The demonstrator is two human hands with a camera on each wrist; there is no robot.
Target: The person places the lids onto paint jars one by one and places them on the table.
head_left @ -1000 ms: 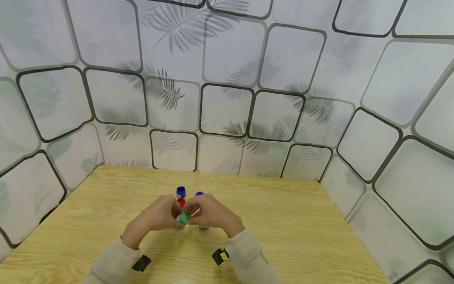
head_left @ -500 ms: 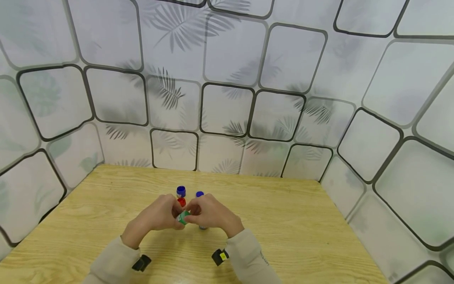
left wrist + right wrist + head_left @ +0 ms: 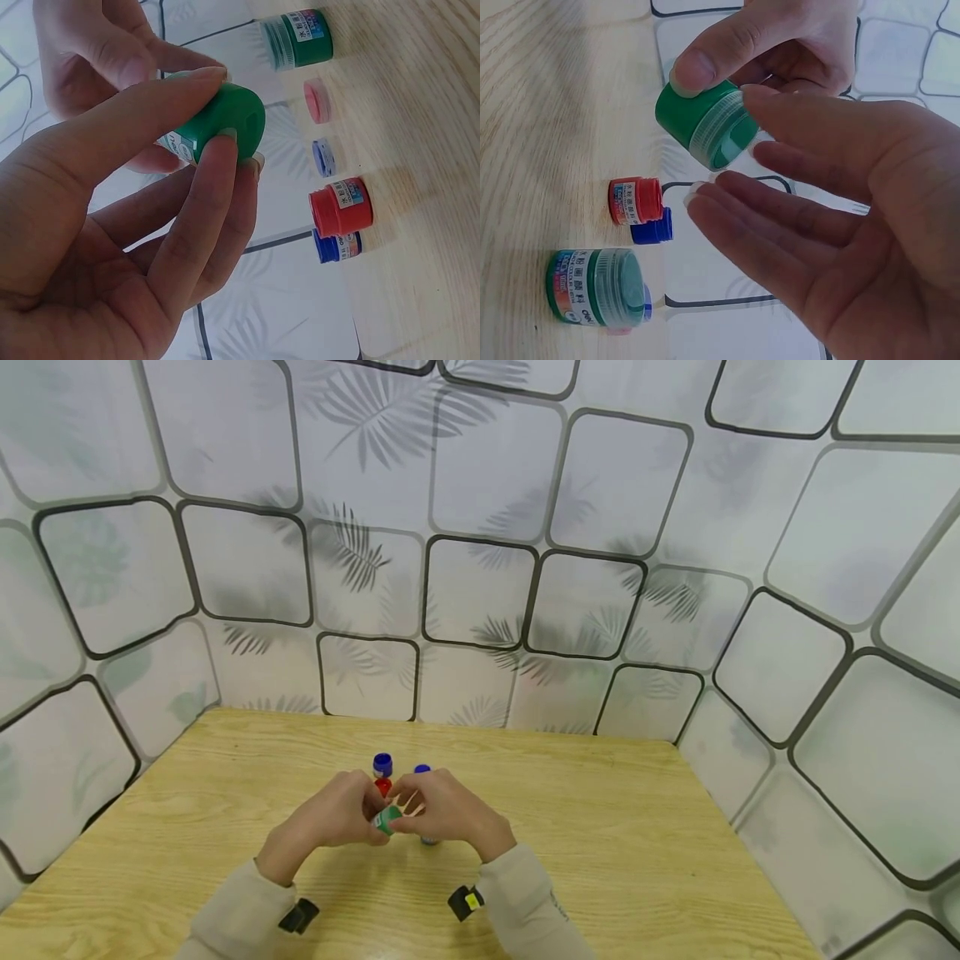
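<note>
My left hand (image 3: 337, 814) pinches a small green paint jar (image 3: 682, 112) between thumb and fingers, above the table. Its clear screw lid (image 3: 724, 139) points towards my right hand (image 3: 450, 814). In the right wrist view, the right thumb tip lies at the lid's rim, while the other fingers (image 3: 742, 217) are spread below, apart from the jar. The left wrist view shows the jar's rounded green bottom (image 3: 240, 116) between the left fingertips.
On the wooden table (image 3: 600, 827) stand a lidless red jar (image 3: 345, 208), a lidless blue jar (image 3: 337, 246) and a second green jar with a clear lid (image 3: 592, 286). A red lid (image 3: 318, 101) and a blue lid (image 3: 324, 157) lie near them. A patterned curtain (image 3: 480, 593) surrounds the table.
The right fingers close in on the lid half a second ago, then spread away from it now. The left hand keeps its hold on the jar in the same place.
</note>
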